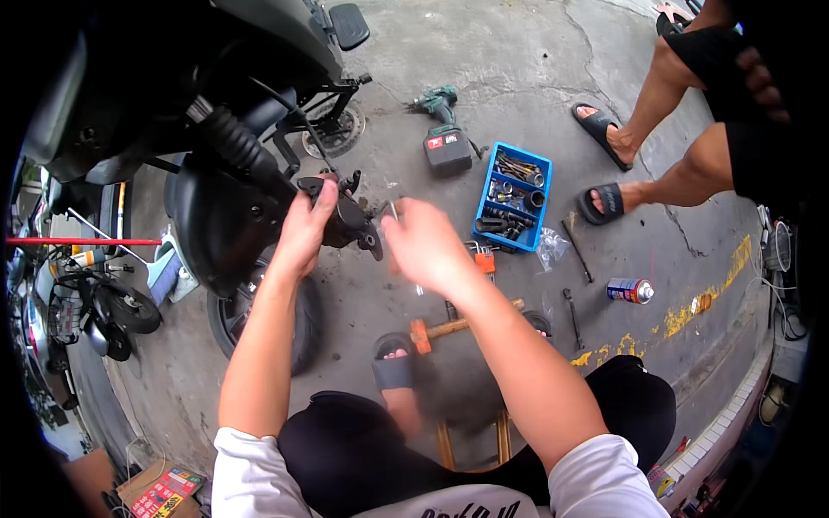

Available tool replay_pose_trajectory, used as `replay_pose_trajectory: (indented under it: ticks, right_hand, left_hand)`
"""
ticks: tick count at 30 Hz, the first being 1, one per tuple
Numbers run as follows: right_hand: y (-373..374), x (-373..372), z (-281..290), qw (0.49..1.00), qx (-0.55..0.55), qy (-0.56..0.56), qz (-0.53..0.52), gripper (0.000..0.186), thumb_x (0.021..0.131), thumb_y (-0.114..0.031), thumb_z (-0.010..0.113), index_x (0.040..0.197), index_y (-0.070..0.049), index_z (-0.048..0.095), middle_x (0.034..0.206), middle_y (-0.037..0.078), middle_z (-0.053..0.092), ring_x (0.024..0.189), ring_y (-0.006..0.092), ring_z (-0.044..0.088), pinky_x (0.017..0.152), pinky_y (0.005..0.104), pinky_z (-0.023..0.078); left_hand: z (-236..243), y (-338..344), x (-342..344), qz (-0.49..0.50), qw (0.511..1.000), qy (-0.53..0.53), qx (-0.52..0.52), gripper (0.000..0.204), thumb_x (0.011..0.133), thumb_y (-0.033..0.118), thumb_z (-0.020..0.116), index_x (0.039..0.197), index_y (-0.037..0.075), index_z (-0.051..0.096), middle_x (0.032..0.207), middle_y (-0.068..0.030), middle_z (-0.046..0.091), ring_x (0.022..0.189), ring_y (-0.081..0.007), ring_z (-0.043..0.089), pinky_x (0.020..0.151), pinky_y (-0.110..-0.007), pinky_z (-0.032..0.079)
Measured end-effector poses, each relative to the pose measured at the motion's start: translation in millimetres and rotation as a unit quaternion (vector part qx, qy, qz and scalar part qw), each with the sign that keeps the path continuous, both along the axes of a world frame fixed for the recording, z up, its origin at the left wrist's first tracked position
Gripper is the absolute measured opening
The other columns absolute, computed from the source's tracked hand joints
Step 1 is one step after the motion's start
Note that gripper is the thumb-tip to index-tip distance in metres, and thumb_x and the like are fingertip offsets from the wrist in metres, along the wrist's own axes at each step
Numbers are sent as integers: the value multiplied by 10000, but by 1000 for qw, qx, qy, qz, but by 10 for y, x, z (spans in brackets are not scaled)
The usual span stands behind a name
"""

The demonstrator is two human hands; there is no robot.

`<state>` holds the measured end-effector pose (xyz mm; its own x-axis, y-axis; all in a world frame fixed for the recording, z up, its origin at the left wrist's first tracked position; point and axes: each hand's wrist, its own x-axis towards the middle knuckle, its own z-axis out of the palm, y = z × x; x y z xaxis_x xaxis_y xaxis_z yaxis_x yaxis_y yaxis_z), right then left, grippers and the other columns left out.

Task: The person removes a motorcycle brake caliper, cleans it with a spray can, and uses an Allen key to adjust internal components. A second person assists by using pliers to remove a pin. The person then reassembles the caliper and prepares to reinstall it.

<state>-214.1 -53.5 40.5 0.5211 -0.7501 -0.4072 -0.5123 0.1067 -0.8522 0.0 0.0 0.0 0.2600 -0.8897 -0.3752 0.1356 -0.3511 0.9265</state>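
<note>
My left hand is wrapped round a black brake caliper beside the raised scooter's lower end, its thumb on top. Just right of the caliper, my right hand is closed in a pinch, slightly blurred. A thin metal piece pokes out at its fingertips; its kind is too small to make out. Above my left hand, a dark hose runs down toward the caliper. The shock absorber slants down from the scooter body.
A cordless impact wrench and a blue divided tray of sockets lie ahead. Nearer are a hammer, a spray can and two bars. A loose wheel lies left, a brake disc beyond. Another person's sandalled feet stand right.
</note>
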Motion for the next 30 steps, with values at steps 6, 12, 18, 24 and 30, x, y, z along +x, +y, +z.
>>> replay_pose_trajectory:
  ticks: [6, 12, 18, 24, 30]
  right_hand:
    - [-169, -174, -54, 955, 130, -187, -192, 251, 1043, -224, 491, 1154, -19, 582, 675, 41, 617, 490, 76, 466, 453, 248, 374]
    - [64, -255, -643, 891, 102, -344, -277, 248, 1019, -213, 570, 1159, -9, 552, 860, 54, 659, 555, 62, 473, 498, 212, 375]
    - [205, -142, -637, 841, 51, -490, -224, 431, 961, -202, 717, 1291, 10, 540, 989, -1, 609, 724, 14, 489, 572, 177, 375]
    - [105, -89, -603, 874, -48, -422, -237, 303, 911, -170, 789, 1079, 45, 658, 874, -3, 621, 696, 52, 530, 620, 217, 441]
    - [-149, 48, -575, 867, -162, -381, -276, 279, 960, -230, 728, 913, 27, 630, 728, 60, 596, 623, 110, 522, 572, 281, 422]
  left_hand:
    - [42, 154, -212, -35, 974, 166, -147, 781, 962, 336, 683, 1544, 7, 278, 1505, -238, 442, 1348, -356, 520, 1117, -493, 438]
    - [76, 11, -410, 24, 971, 180, -155, 744, 942, 345, 734, 1463, -28, 357, 1361, -213, 568, 1245, -318, 599, 1056, -452, 500]
    - [365, -131, -554, 91, 978, 150, -117, 447, 1016, 395, 631, 1204, 3, 528, 1078, -91, 683, 955, -164, 700, 869, -332, 586]
    - [471, -259, -493, 109, 982, 143, -65, 437, 1052, 462, 531, 1171, 46, 597, 1072, -70, 705, 957, -168, 710, 842, -346, 605]
    - [476, -349, -416, 76, 968, 220, -88, 532, 1075, 503, 427, 1274, 37, 590, 1175, -121, 687, 1051, -227, 690, 900, -393, 603]
